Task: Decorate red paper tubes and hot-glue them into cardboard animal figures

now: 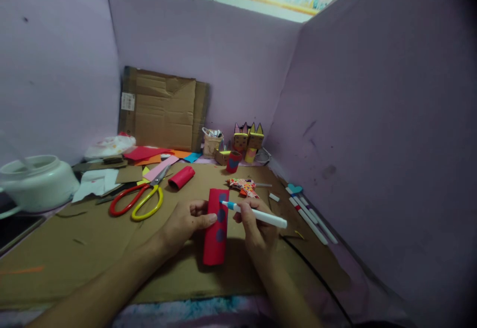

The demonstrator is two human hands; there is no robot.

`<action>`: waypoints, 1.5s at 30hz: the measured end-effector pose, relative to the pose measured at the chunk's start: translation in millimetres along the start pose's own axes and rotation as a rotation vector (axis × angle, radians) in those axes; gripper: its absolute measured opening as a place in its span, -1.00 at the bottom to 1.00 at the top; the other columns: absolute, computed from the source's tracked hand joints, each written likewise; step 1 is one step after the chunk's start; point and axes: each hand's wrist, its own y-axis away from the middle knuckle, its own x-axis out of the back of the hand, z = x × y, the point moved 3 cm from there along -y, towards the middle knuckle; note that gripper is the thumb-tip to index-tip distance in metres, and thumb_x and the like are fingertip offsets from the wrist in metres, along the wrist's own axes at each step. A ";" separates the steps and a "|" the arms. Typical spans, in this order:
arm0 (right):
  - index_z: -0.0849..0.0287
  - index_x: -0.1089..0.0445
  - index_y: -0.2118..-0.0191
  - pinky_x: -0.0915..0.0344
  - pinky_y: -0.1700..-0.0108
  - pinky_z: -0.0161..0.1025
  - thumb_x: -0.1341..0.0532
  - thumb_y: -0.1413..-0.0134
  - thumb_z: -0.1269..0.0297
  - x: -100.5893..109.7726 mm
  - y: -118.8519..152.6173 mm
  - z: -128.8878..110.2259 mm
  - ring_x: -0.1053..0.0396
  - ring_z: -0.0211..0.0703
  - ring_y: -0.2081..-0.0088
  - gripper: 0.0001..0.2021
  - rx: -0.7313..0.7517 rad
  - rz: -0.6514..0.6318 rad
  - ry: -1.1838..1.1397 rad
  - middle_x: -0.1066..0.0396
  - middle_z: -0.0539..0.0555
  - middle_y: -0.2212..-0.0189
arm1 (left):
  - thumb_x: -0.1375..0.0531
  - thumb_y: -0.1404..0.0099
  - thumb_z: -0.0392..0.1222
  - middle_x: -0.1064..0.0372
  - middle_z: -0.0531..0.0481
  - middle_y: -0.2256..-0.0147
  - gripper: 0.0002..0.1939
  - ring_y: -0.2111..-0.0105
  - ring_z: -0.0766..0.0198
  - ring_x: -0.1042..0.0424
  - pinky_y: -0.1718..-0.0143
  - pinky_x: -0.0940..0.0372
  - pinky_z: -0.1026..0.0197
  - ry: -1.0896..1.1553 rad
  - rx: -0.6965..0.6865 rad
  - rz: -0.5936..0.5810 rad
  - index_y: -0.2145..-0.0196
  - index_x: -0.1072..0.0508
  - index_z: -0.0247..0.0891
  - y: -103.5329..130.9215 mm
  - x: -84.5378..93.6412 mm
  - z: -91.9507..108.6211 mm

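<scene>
A red paper tube (216,233) lies lengthwise on the brown cardboard work surface (93,248), with blue dots drawn along it. My left hand (184,223) steadies the tube from its left side, thumb and fingers touching it. My right hand (255,226) grips a white marker (261,215) with a blue tip. The tip touches the upper part of the tube near the top dot.
Red and yellow scissors (137,200) and a second red tube (181,177) lie to the left. Small paper figures (249,139) and a cup stand at the back. Several markers (309,214) line the right wall. A white pot (35,181) sits far left, beside paper scraps.
</scene>
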 end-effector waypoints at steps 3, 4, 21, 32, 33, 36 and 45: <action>0.18 -0.35 0.49 -0.20 0.48 -0.30 -0.11 -0.18 0.18 0.1 1.4 6.0 -0.29 -0.26 0.55 -0.72 -0.001 0.068 -0.026 -0.31 -0.04 0.61 | -0.42 0.16 -0.08 -0.48 -0.03 0.45 -0.56 0.48 0.26 -0.39 0.43 -0.25 0.28 0.003 -0.005 -0.007 0.29 -0.54 -0.34 -0.9 0.2 -1.1; 0.18 -0.36 0.48 -0.20 0.48 -0.30 -0.11 -0.18 0.18 0.2 1.7 6.9 -0.29 -0.26 0.56 -0.73 0.005 0.090 -0.041 -0.31 -0.04 0.61 | -0.42 0.16 -0.08 -0.48 -0.03 0.46 -0.57 0.48 0.26 -0.39 0.43 -0.26 0.27 0.002 -0.004 -0.004 0.30 -0.54 -0.34 -1.1 0.4 -1.8; 0.19 -0.37 0.46 -0.18 0.45 -0.31 -0.10 -0.19 0.19 -0.3 -0.7 5.4 -0.27 -0.27 0.52 -0.74 -0.017 0.132 -0.065 -0.30 -0.05 0.59 | -0.42 0.16 -0.07 -0.48 -0.04 0.45 -0.57 0.48 0.26 -0.40 0.42 -0.30 0.25 -0.005 0.032 0.029 0.34 -0.51 -0.36 -0.4 1.6 -4.5; 0.18 -0.36 0.47 -0.17 0.48 -0.32 -0.11 -0.18 0.19 -0.4 -0.3 7.9 -0.26 -0.29 0.55 -0.75 -0.039 0.105 -0.063 -0.29 -0.06 0.61 | -0.42 0.16 -0.04 -0.48 -0.04 0.44 -0.54 0.48 0.27 -0.41 0.43 -0.30 0.27 -0.021 0.031 0.025 0.32 -0.51 -0.36 0.0 0.8 -3.3; 0.18 -0.36 0.47 -0.17 0.48 -0.32 -0.11 -0.18 0.20 -0.2 -0.1 7.8 -0.26 -0.29 0.55 -0.74 -0.035 0.105 -0.067 -0.30 -0.06 0.61 | -0.42 0.16 -0.04 -0.49 -0.05 0.44 -0.54 0.47 0.26 -0.41 0.43 -0.30 0.26 -0.022 0.034 0.029 0.32 -0.51 -0.36 0.2 0.8 -3.2; 0.18 -0.35 0.47 -0.18 0.47 -0.31 -0.09 -0.20 0.20 0.4 -0.2 6.8 -0.27 -0.28 0.54 -0.73 -0.009 0.121 -0.083 -0.30 -0.05 0.60 | -0.42 0.17 -0.05 -0.49 -0.05 0.43 -0.55 0.46 0.24 -0.42 0.42 -0.31 0.25 -0.011 0.038 0.032 0.32 -0.51 -0.36 -0.4 1.1 -3.7; 0.19 -0.36 0.49 -0.18 0.49 -0.33 -0.12 -0.17 0.19 -1.3 0.8 9.4 -0.26 -0.29 0.57 -0.73 -0.029 0.089 -0.066 -0.30 -0.05 0.61 | -0.41 0.15 -0.05 -0.48 -0.03 0.44 -0.57 0.47 0.29 -0.38 0.42 -0.29 0.28 -0.019 0.013 0.008 0.33 -0.51 -0.36 -1.7 1.3 -4.1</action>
